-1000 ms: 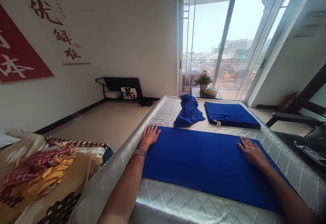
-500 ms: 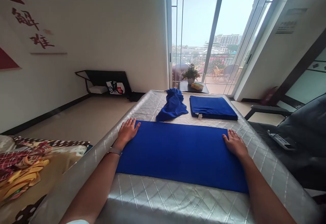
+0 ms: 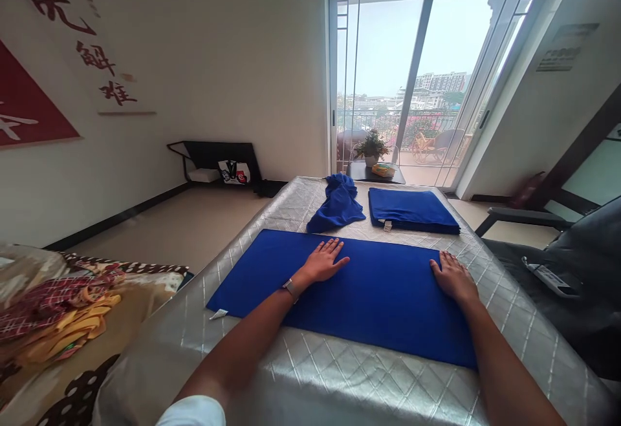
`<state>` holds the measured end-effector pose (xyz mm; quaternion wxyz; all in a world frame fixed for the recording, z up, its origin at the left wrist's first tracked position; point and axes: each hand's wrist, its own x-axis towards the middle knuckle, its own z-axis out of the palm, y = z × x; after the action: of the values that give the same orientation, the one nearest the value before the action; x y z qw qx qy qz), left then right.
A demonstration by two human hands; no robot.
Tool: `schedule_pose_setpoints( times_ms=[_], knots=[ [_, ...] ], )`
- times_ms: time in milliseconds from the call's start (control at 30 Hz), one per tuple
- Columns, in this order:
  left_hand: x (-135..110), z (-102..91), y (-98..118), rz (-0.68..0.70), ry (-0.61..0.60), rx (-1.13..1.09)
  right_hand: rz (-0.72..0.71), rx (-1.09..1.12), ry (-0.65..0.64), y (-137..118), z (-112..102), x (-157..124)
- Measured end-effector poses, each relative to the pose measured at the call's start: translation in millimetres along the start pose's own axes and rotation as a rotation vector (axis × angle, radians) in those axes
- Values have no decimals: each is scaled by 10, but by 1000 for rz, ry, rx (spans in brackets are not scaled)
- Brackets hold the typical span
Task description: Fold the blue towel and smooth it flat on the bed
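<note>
A flat blue cloth [image 3: 369, 303], folded into a long rectangle, lies across the quilted silver table cover. On its upper middle rests my left hand [image 3: 324, 262], palm down with the fingers spread; a watch is on that wrist. My right hand [image 3: 455, 276] lies flat at the cloth's right end, its fingers stretched away from me. A small white tag [image 3: 218, 314] sticks out at the cloth's near left corner. Beyond it are a crumpled blue cloth [image 3: 337, 207] and a neat stack of folded blue cloth [image 3: 412, 209] with a tag at its front edge.
The quilted silver cover [image 3: 339, 348] drapes over the table's edges. To the right stands a black armchair [image 3: 587, 245] with a remote-like device [image 3: 553, 277] on it. At the left, a bed [image 3: 140, 284] carries rumpled clothes [image 3: 82, 316]. A potted plant [image 3: 371, 148] stands by the glass door.
My left hand has slid right, from the cloth's left edge to its middle, uncovering the left corner and tag. My right hand stays at the right end. The view has turned slightly left.
</note>
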<state>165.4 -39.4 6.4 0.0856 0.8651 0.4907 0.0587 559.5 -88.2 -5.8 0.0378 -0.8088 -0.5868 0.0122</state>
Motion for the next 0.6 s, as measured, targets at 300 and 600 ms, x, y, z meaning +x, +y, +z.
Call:
schedule_pose_setpoints(
  times_ms=[300, 600],
  knots=[
    [-540, -268, -1478, -450, 42, 69, -17, 5, 22, 13, 9, 5],
    [-632, -205, -1748, -599, 140, 102, -80, 196, 425, -197, -577, -330]
  ],
)
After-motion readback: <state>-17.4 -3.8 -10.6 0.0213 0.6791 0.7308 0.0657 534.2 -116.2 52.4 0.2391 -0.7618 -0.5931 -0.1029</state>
